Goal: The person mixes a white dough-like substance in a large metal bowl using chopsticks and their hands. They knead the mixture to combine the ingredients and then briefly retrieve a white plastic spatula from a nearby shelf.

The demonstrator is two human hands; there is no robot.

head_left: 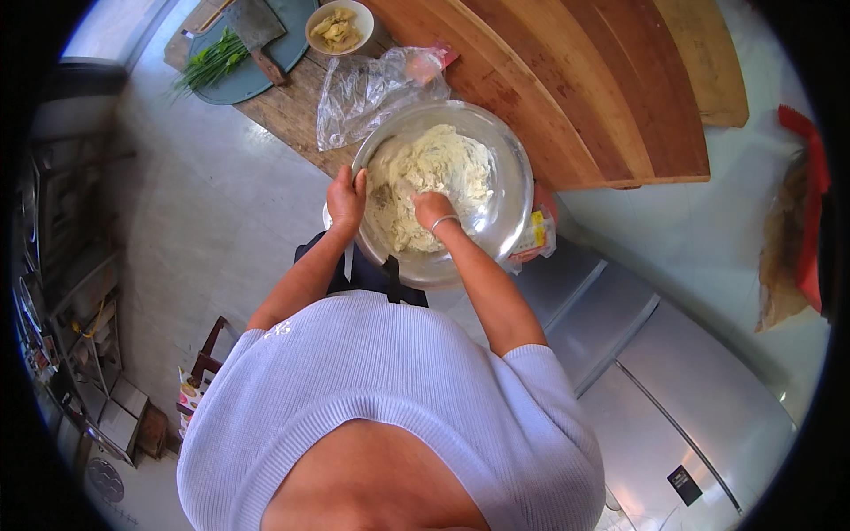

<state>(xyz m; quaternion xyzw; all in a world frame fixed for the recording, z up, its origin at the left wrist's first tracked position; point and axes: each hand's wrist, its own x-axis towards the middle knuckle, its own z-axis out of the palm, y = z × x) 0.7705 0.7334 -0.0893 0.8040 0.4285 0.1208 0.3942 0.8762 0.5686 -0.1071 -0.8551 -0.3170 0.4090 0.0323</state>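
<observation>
A large steel bowl (509, 203) sits at the near edge of a wooden table (549, 80) and holds pale, shaggy dough (434, 164). My left hand (345, 196) grips the bowl's left rim, fingers curled over the edge. My right hand (431, 206) is pushed down into the dough, fingers buried and hidden; a thin bangle sits on that wrist. Both forearms reach up from my light knitted top.
A crumpled clear plastic bag (372, 88) lies just beyond the bowl. Further back are a small white bowl of cut pieces (339, 26) and a dark round board (257, 62) with a cleaver (257, 26) and green chives (208, 64). A steel appliance (673, 389) stands right.
</observation>
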